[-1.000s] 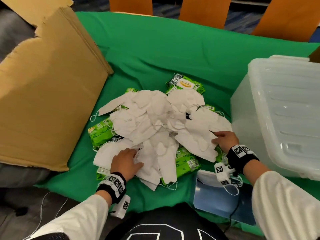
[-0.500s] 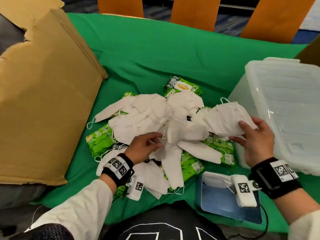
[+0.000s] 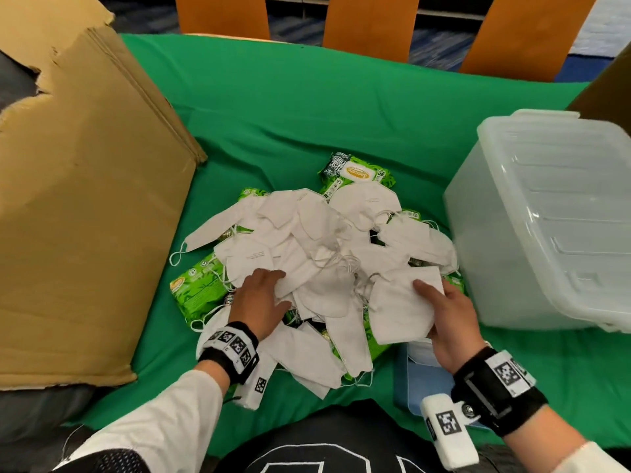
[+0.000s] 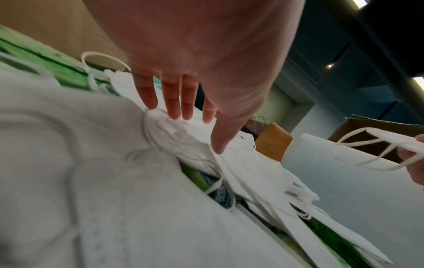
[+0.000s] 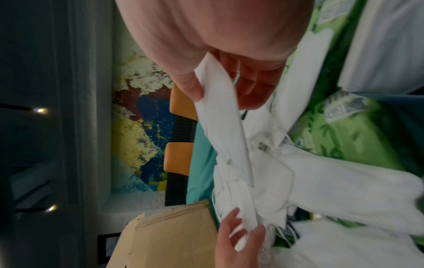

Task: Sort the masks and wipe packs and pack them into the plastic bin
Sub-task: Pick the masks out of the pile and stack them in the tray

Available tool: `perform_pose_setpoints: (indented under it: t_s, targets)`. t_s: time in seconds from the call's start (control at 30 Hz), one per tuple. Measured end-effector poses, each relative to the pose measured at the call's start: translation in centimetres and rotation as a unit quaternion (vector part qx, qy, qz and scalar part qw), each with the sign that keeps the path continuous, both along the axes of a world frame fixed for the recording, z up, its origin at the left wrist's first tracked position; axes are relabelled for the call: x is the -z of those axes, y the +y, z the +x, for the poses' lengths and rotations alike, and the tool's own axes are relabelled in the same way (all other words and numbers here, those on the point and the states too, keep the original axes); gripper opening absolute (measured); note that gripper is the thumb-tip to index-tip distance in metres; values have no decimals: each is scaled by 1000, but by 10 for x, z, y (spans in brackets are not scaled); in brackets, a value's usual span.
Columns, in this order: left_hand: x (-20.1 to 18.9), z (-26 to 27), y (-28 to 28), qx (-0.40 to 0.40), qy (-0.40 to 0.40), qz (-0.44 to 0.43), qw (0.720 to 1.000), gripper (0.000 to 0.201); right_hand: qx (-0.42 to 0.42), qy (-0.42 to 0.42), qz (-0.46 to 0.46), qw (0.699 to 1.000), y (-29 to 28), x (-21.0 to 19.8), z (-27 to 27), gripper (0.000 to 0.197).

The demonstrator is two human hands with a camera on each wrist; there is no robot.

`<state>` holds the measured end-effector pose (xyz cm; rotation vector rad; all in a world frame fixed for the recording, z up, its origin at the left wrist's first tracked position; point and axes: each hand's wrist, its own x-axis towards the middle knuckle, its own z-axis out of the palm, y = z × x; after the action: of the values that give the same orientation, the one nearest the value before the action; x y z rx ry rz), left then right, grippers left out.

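A heap of white folded masks [image 3: 307, 240] lies on green wipe packs [image 3: 196, 288] in the middle of the green cloth. My right hand [image 3: 447, 315] pinches one white mask [image 3: 403, 308] between thumb and fingers at the heap's right side; the right wrist view shows the same mask [image 5: 220, 116] under my thumb. My left hand [image 3: 263, 298] lies flat on the heap's left part, its straight fingers [image 4: 172, 101] touching the masks [image 4: 114, 181]. The clear plastic bin [image 3: 546, 213] stands to the right, lid on.
A large flattened cardboard box [image 3: 78, 199] leans at the left of the table. Another wipe pack [image 3: 356, 170] lies behind the heap. A blue flat item [image 3: 426, 384] lies at the near edge under my right wrist. Orange chair backs [image 3: 370, 22] line the far side.
My right hand has brought its mask down and inward from near the bin toward the heap's near right. My left hand has let go of its pinch and spread flat on the masks.
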<state>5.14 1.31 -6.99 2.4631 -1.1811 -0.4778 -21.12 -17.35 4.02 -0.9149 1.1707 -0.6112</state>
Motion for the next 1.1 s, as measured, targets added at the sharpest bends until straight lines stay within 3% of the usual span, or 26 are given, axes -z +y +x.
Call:
perform_pose_setpoints:
  t_s: [0.07, 0.13, 0.37, 0.5, 0.57, 0.63, 0.7, 0.77, 0.83, 0.9, 0.97, 1.03, 1.07, 1.1]
  targets:
    - [4, -2, -9, 6, -34, 18, 999, 73, -8, 8, 35, 999, 5, 5, -1, 20]
    - [5, 1, -18, 21, -43, 52, 997, 74, -8, 15, 60, 998, 8, 11, -3, 22]
    - [-10, 8, -36, 89, 88, -49, 991, 32, -5, 20, 75, 997, 11, 8, -13, 22]
    - [-21, -11, -37, 131, 202, -46, 969, 25, -6, 28, 70, 997, 12, 10, -16, 21]
    - [-22, -18, -38, 131, 218, -37, 966, 23, -10, 33, 67, 997, 14, 9, -15, 21]
    - [-22, -13, -37, 81, 152, -93, 981, 23, -14, 30, 65, 997, 16, 8, -15, 20]
    - [-21, 6, -34, -46, 58, -129, 989, 28, -15, 25, 63, 998, 16, 6, -14, 19]
    - [-17, 31, -25, -184, -5, -67, 981, 54, -14, 20, 65, 998, 16, 5, -15, 20]
    - [-14, 53, -15, -265, 36, 0, 964, 82, -19, 12, 63, 998, 15, 3, -15, 21]
    - [-8, 67, -8, -289, 86, 13, 953, 90, -28, 3, 60, 998, 15, 3, -14, 20]
    - [-12, 72, -6, -288, 94, -6, 953, 78, -42, -9, 58, 997, 17, -1, -11, 25]
    - [-25, 73, -8, -275, 94, -53, 955, 46, -49, -13, 58, 997, 18, -1, -10, 53]
    - [-37, 71, -11, -269, 110, -82, 953, 28, -42, -17, 58, 997, 18, -2, -9, 49]
    - [-47, 69, -13, -264, 138, -121, 947, 23, -34, -19, 57, 998, 17, -3, -8, 34]
